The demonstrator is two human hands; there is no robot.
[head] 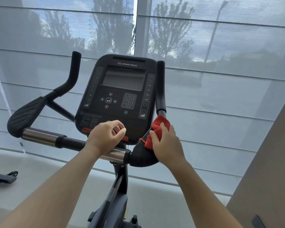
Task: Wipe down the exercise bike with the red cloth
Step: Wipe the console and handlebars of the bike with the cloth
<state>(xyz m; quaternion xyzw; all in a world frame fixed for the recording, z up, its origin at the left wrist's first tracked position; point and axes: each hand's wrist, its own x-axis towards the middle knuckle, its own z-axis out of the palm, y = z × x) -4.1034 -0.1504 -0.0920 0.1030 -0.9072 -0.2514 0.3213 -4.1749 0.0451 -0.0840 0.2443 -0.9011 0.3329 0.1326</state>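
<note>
- Pressing the red cloth onto the exercise bike's right elbow pad, my right hand curls fingers and thumb over the bunched fabric, just below the right upright grip.
- My left hand hovers before the console's lower edge, fingers loosely curled, holding nothing (its wrist crosses the chrome sensor bar).
- Progress, as I judge it: only this 1 pad is under the cloth, and nothing shows which parts are already clean.
- Probably left: console, left elbow pad, both upright grips, frame.
</note>
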